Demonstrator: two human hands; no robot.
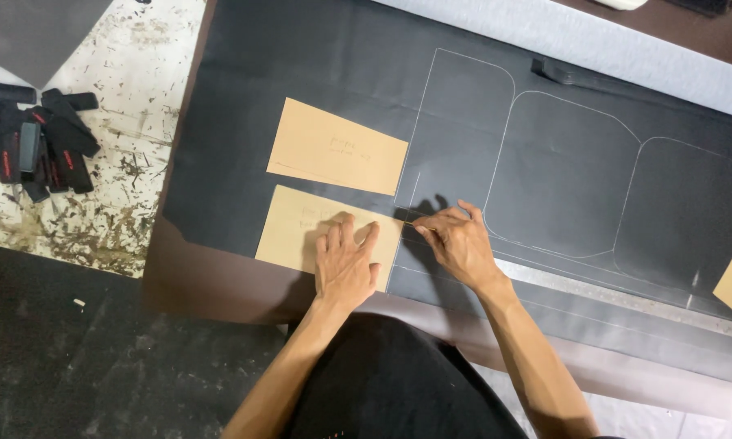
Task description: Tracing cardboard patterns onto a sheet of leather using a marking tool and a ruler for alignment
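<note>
While the left hand [346, 264] lies flat, fingers spread, pinning the lower card template [301, 229] to the black sheet [317, 65], the right hand [457, 241] is pinched shut at the template's right edge, seemingly on a thin marker I can't make out. A second template [337, 148] sits just above, a metal ruler [626, 299] off right. White outlines [573, 175] cover the sheet. That card looks light, stiff and likely to slide, so press broad on its face; the sheet looks limp and heavy
</note>
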